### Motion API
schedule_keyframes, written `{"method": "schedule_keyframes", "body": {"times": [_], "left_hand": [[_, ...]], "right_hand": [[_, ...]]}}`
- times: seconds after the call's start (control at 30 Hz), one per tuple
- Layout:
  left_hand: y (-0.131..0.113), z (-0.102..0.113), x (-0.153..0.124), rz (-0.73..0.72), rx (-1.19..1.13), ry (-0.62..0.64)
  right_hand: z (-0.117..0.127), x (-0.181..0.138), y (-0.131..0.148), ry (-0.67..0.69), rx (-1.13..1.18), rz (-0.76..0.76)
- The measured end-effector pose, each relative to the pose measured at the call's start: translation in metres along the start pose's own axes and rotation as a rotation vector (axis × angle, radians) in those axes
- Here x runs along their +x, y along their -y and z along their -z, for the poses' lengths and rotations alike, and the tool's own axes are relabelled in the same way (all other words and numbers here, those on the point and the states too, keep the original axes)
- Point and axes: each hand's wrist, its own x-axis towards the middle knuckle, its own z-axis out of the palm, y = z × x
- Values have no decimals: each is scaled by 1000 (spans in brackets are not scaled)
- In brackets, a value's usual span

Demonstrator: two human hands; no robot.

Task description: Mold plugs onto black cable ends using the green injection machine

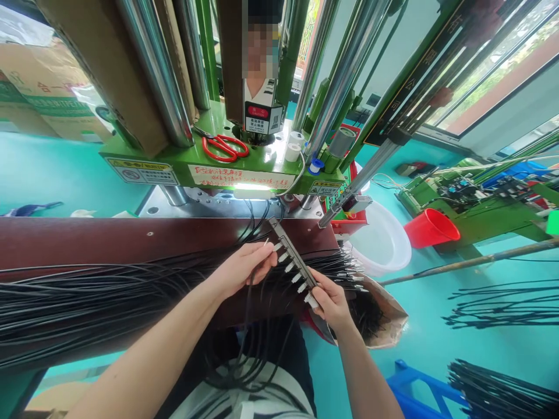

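My right hand (328,297) is closed around the near end of a long metal strip fixture (297,261), which slants up and away to the left. Several pale connector ends (289,267) stick out along the strip's left side. My left hand (253,265) pinches at the connector end of a black cable (250,308) beside the upper part of the strip. A small light-coloured tip shows above its thumb. More black cables loop down from there across my lap.
A green press (262,157) stands ahead, with red-handled scissors (225,148) on its ledge. Bundled black cables (109,291) cover the brown bench (87,235). To the right are a white tub (388,241), a red bucket (433,228), a paper bag (395,317) and a blue stool (419,375). Another person is behind the press.
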Motion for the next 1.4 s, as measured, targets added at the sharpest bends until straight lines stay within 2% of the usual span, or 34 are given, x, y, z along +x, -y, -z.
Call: {"method": "schedule_keyframes", "body": {"times": [0.1,0.2,0.27,0.33,0.4,0.47,0.53,0.6,0.7,0.8,0.9,1.03,1.13,1.27,1.33,1.4], "left_hand": [[-37,7,0,-117,181,-66],[-89,4,3,-392,212,-273],[-115,-10,11,-604,162,-380],[-122,-34,25,-682,175,-337],[-107,-62,43,-576,258,-139],[-74,-87,61,-363,328,126],[-36,-101,76,-252,354,259],[-5,-102,86,-154,359,312],[15,-78,91,-14,321,268],[9,-38,84,61,268,134],[-8,1,60,38,253,-18],[-24,37,20,-59,318,-118],[-24,60,4,-116,415,-263],[-19,88,9,-192,585,-503],[-17,96,17,-221,678,-516],[-17,100,24,-217,759,-471]], "right_hand": [[1,-19,-4,-230,56,86],[7,-42,-3,-442,31,170],[12,-55,0,-531,-8,223],[15,-64,5,-561,-51,288],[14,-69,11,-562,-78,313],[10,-71,19,-571,-79,261],[6,-71,28,-585,-53,150],[4,-67,37,-582,-19,31],[9,-54,44,-524,16,-116],[18,-32,43,-395,50,-207],[22,-8,37,-285,43,-266],[23,18,34,-171,-110,-299],[22,28,37,-64,-432,-288],[18,31,52,21,-1266,-103],[19,34,62,26,-1551,-19],[22,44,69,7,-1590,41]]}}
